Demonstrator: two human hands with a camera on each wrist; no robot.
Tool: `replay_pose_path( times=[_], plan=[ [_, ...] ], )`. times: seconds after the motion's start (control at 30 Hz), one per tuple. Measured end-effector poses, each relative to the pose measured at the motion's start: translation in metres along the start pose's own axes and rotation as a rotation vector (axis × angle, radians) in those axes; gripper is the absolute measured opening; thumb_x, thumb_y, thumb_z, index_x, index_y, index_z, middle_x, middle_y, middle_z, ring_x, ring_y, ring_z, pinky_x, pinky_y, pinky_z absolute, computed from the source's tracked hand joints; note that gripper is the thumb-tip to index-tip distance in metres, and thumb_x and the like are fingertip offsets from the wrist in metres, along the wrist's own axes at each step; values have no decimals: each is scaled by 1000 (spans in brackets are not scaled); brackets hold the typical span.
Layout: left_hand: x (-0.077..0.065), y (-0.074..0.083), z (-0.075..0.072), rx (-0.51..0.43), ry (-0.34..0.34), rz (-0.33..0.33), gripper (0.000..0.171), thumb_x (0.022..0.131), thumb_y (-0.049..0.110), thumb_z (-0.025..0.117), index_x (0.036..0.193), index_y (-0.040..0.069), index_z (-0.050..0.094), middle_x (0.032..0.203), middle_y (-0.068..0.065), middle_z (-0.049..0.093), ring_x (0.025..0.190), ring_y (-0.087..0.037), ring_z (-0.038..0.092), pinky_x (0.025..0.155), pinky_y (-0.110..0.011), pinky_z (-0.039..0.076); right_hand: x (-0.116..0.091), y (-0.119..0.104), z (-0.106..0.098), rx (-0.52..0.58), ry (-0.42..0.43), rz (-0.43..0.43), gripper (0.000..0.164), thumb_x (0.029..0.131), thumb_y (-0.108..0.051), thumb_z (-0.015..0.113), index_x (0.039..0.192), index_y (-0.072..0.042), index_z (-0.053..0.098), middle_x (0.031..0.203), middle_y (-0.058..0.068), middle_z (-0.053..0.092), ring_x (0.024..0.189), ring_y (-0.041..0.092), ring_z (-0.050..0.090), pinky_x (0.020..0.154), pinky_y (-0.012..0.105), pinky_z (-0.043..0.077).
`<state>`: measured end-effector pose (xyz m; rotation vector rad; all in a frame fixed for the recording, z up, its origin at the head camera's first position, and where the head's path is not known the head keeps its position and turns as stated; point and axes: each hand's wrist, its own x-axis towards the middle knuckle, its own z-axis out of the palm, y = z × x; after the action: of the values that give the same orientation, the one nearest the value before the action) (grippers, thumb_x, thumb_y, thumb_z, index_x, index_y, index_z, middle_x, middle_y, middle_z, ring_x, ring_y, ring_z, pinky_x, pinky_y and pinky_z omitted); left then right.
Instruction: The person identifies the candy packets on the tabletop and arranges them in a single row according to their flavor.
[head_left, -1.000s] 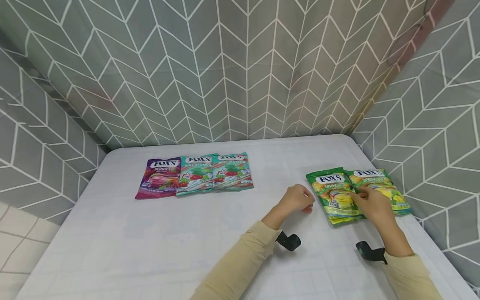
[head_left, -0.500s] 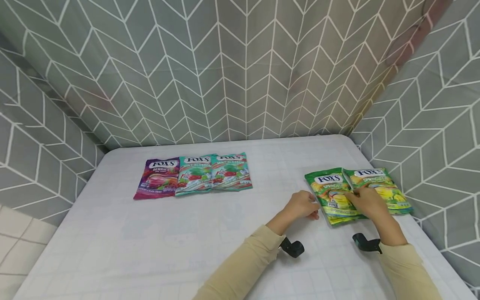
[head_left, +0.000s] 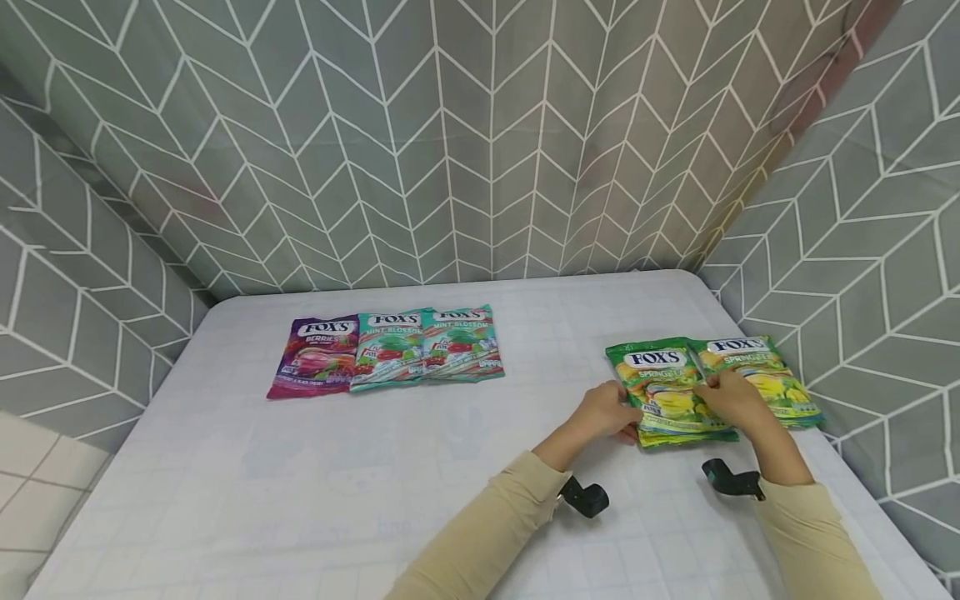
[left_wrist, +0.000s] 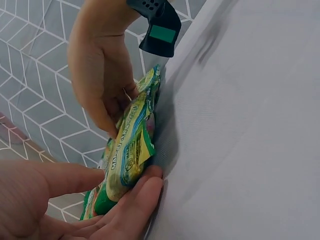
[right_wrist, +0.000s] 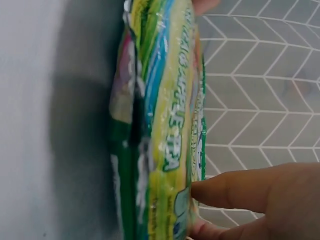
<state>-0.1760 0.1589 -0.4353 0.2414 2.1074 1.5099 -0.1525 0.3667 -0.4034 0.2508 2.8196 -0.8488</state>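
Observation:
A green and yellow FOX'S candy bag [head_left: 663, 396] lies at the right of the table, straight on to me. My left hand [head_left: 603, 410] holds its left edge; in the left wrist view the thumb rests over the bag [left_wrist: 127, 155] and the fingers reach beneath. At the opposite edge my right hand [head_left: 738, 402] pinches the same bag, thumb and finger against it in the right wrist view. A second green candy bag [head_left: 780, 385] of the same kind lies just beyond that hand, partly covered by it.
Toward the back left lie a purple FOX'S berries bag [head_left: 315, 358] and two teal mint bags [head_left: 390, 354], side by side in a row. Patterned grey curtains [head_left: 480, 150] surround the white table [head_left: 262, 483] at the back and sides.
My left hand has moved right and taken hold of the bag's left edge. The bag's lower end has swung left, so it sits straighter. My right hand stays on its right edge.

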Motion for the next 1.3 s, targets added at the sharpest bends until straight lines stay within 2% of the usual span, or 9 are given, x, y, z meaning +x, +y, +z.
replay_pose_path(
  times=[0.13, 0.2, 0.37, 0.57, 0.67, 0.77, 0.83, 1.0, 1.3],
  plan=[
    [1, -3, -1, -15, 11, -4, 22, 89, 3, 68, 105, 1, 54, 67, -10, 61, 53, -21, 64, 50, -28, 54, -2, -2, 0, 98, -10, 3, 56, 100, -25, 44, 123, 25, 37, 118, 43, 43, 101, 50, 48, 78, 53, 45],
    [1, -5, -2, 32, 28, 18, 25, 88, 6, 69, 107, 2, 54, 69, -8, 61, 53, -19, 64, 54, -27, 54, -3, -2, 1, 171, -22, 8, 59, 101, -28, 44, 127, 24, 34, 126, 44, 36, 109, 51, 43, 83, 54, 43],
    [-1, -9, -16, 119, 71, 92, 33, 88, 12, 71, 115, 7, 53, 75, -3, 63, 57, -13, 62, 58, -23, 49, -1, -2, 6, 366, -76, 17, 65, 101, -32, 48, 135, 21, 28, 129, 34, 34, 105, 32, 45, 80, 31, 46],
    [-9, -13, -46, 36, 59, 132, 31, 90, 13, 69, 117, 11, 53, 83, -3, 65, 62, -13, 64, 56, -27, 53, 7, -8, 13, 647, -156, 4, 63, 99, -29, 56, 138, 9, 26, 115, 11, 43, 86, 6, 49, 72, 21, 48],
    [-15, -13, -62, -4, 62, 144, 29, 90, 15, 69, 116, 13, 55, 87, -5, 69, 65, -15, 67, 60, -30, 55, 12, -16, 15, 784, -239, -12, 73, 99, -23, 57, 148, 7, 12, 127, 14, 39, 89, -2, 51, 77, 19, 47],
    [-21, -15, -78, -42, 72, 158, 28, 91, 15, 68, 115, 12, 55, 89, -7, 71, 68, -17, 68, 64, -33, 56, 15, -29, 18, 918, -329, -25, 84, 99, -15, 55, 151, 4, -8, 145, 23, 23, 97, -1, 54, 85, 21, 47],
    [-26, -16, -88, -50, 87, 170, 28, 91, 16, 68, 116, 12, 56, 90, -7, 70, 70, -17, 68, 65, -32, 56, 18, -38, 21, 979, -377, -34, 84, 99, -12, 54, 150, 2, -12, 147, 23, 21, 100, 2, 55, 88, 23, 47],
    [-36, -19, -112, -111, 126, 177, 30, 92, 22, 67, 119, 10, 57, 90, -7, 69, 72, -19, 68, 66, -33, 56, 22, -62, 28, 1065, -445, -58, 78, 100, -6, 50, 151, 3, -7, 128, 10, 44, 104, 10, 58, 90, 27, 48],
    [-53, -24, -157, -150, 186, 130, 54, 91, 38, 67, 132, 7, 54, 107, -11, 67, 83, -23, 67, 77, -40, 55, 31, -109, 40, 1100, -454, -113, 78, 96, -1, 54, 155, -4, 4, 129, 8, 45, 103, 14, 60, 88, 30, 49]
  ],
)
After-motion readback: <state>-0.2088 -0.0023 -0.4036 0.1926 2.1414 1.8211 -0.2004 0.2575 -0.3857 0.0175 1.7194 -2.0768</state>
